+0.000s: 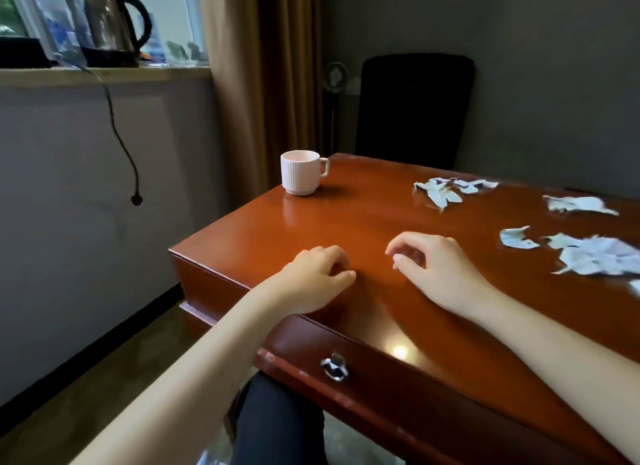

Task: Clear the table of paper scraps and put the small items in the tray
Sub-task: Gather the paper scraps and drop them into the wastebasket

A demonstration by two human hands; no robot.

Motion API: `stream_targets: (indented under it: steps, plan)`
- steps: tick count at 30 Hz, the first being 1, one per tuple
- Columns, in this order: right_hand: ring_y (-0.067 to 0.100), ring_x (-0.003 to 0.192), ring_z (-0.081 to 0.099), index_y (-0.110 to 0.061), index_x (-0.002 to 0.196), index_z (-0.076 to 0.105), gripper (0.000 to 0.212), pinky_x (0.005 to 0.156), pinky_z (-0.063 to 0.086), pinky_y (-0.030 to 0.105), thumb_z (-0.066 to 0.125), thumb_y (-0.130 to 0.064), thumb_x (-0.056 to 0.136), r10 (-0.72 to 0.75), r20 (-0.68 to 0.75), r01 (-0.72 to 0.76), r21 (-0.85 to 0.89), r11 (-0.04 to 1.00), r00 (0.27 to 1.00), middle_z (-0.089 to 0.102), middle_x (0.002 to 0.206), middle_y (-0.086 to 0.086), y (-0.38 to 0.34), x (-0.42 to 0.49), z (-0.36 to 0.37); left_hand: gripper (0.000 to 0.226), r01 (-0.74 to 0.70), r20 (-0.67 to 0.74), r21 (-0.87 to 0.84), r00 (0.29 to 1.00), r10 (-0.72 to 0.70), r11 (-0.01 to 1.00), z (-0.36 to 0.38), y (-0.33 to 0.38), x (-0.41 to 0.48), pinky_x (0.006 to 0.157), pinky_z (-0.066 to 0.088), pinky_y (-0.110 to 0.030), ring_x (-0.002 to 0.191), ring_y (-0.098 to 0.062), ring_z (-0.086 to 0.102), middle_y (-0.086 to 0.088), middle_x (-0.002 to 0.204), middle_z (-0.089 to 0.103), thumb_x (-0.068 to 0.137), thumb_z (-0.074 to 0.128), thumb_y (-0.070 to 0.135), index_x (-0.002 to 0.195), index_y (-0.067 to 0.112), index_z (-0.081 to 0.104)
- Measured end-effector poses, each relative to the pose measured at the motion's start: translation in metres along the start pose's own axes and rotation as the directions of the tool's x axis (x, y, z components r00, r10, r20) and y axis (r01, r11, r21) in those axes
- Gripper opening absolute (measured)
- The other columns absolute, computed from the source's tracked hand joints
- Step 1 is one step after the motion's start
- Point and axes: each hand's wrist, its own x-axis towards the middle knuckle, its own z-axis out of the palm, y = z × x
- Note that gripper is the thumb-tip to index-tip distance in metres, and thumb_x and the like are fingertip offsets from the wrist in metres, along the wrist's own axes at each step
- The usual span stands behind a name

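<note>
The clearing looks barely begun, if at all. Torn paper scraps [595,256] lie spread over the table [381,215], all of them off to the right of the right hand [436,263]. The biggest heap sits well out to its right, with a small single piece [517,238] between the heap and the hand. A further cluster [443,191] lies beyond the right hand, and one more torn sheet [575,204] is beyond and to the right. No scrap is held by either hand. No tray shows in this view, and the only small item in sight is a pale ribbed cup [303,172], standing upright well beyond the left hand [318,274] near the table's far corner. So, by my reading, every scrap has yet to be gathered and the cup has yet to be put away.

Both forearms reach in from the near edge. The left hand rests palm down on the table close to its near-left corner, fingers loosely curled under and gripping nothing. The right hand sits just beside it to the right, wrist on the table, fingers arched and relaxed with thumb and forefinger near each other but empty. The two hands are near each other and not touching.
</note>
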Motion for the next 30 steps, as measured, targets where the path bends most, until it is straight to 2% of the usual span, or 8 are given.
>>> stream_targets:
  steps: [5,9,12,16,20,23,26,30]
  plan:
    - [0.009,0.093,0.058,-0.024,0.107,0.063,0.017,0.077,0.049,0.018,0.052,-0.021,0.094,0.145,-0.089,-0.15,-0.054,0.987,0.985,0.063,0.103,-0.008,0.057,-0.004,-0.019,0.048,0.015,-0.087,0.033,0.996,-0.012,0.999,0.028,0.034,0.051,0.107,0.035,-0.041,0.125,-0.024,0.042,-0.005,0.137,0.046,0.096,0.037,0.048,0.135,0.02,0.039]
    - [0.011,0.103,0.053,-0.021,0.11,0.061,0.018,0.083,0.044,0.019,0.052,-0.021,0.094,0.193,-0.117,-0.204,-0.094,0.974,0.974,0.06,0.115,-0.002,0.086,0.007,-0.034,0.055,0.011,-0.14,0.122,0.99,0.006,0.992,0.044,0.054,0.087,0.113,0.025,-0.041,0.136,-0.022,0.033,-0.003,0.148,0.036,0.096,0.036,0.051,0.141,0.021,0.031]
    - [0.013,0.113,0.047,-0.022,0.113,0.059,0.02,0.088,0.04,0.021,0.051,-0.025,0.095,0.234,-0.141,-0.253,-0.133,0.958,0.962,0.055,0.122,-0.002,0.102,0.025,-0.045,0.058,-0.005,-0.18,0.169,0.983,0.035,0.986,0.053,0.066,0.114,0.114,0.025,-0.041,0.138,-0.022,0.031,-0.003,0.15,0.031,0.095,0.034,0.052,0.143,0.02,0.027]
    - [0.017,0.121,0.044,-0.024,0.121,0.055,0.027,0.095,0.042,0.029,0.05,-0.03,0.095,0.281,-0.165,-0.308,-0.172,0.936,0.945,0.05,0.133,0.0,0.122,0.056,-0.054,0.062,-0.015,-0.223,0.166,0.973,0.052,0.986,0.061,0.075,0.149,0.115,0.026,-0.041,0.139,-0.022,0.03,-0.002,0.152,0.028,0.094,0.035,0.055,0.144,0.021,0.025]
    - [0.023,0.129,0.038,-0.024,0.133,0.045,0.039,0.102,0.039,0.036,0.048,-0.033,0.095,0.361,-0.123,-0.381,-0.231,0.895,0.924,0.039,0.144,0.002,0.144,0.094,-0.058,0.066,-0.016,-0.295,0.178,0.953,0.069,0.984,0.065,0.078,0.182,0.115,0.022,-0.041,0.141,-0.022,0.025,-0.002,0.154,0.025,0.092,0.035,0.059,0.145,0.021,0.023]
    - [0.026,0.131,0.037,-0.024,0.138,0.038,0.045,0.103,0.038,0.037,0.047,-0.036,0.096,0.413,-0.142,-0.436,-0.251,0.864,0.9,0.036,0.147,0.004,0.166,0.121,-0.058,0.07,-0.003,-0.375,0.194,0.924,0.077,0.981,0.065,0.083,0.206,0.117,0.015,-0.04,0.143,-0.021,0.02,-0.001,0.154,0.024,0.09,0.032,0.064,0.145,0.021,0.024]
    - [0.028,0.134,0.034,-0.024,0.142,0.032,0.053,0.104,0.036,0.038,0.049,-0.041,0.094,0.442,-0.175,-0.474,-0.263,0.84,0.88,0.032,0.149,0.005,0.19,0.143,-0.055,0.071,-0.018,-0.424,0.201,0.9,0.103,0.98,0.065,0.087,0.231,0.116,0.014,-0.039,0.143,-0.021,0.018,-0.001,0.154,0.024,0.088,0.032,0.065,0.144,0.022,0.024]
    - [0.031,0.144,0.015,-0.024,0.148,0.019,0.065,0.113,0.023,0.044,0.043,-0.05,0.094,0.506,-0.189,-0.539,-0.25,0.804,0.842,0.015,0.157,0.006,0.222,0.167,-0.044,0.072,-0.049,-0.393,0.197,0.911,0.125,0.979,0.066,0.091,0.263,0.117,0.009,-0.039,0.145,-0.021,0.011,-0.001,0.157,0.016,0.09,0.032,0.063,0.148,0.023,0.017]
